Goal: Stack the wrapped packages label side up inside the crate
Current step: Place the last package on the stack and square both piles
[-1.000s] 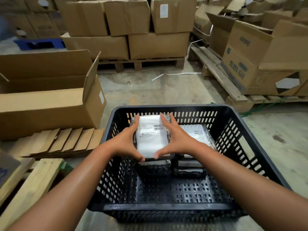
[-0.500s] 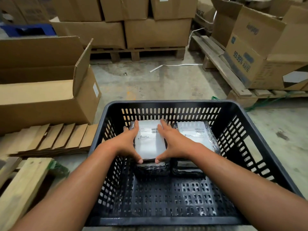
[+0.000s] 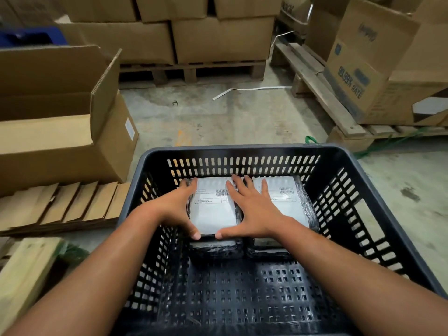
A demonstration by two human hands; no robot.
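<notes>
Against the crate's [image 3: 242, 151] far wall, your left hand [image 3: 178, 209] and right hand [image 3: 252, 214] clasp the label-up package [image 3: 213, 209] by its long sides, lengthwise away from you.

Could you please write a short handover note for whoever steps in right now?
Left hand and right hand clasp the top package of the left stack, label up, at the crate's far wall. Right fingers overlap the neighbouring package, also label up.
Done: two stacks started.
Left: release; the near half of the crate floor is bare. No further packages in view.
</notes>
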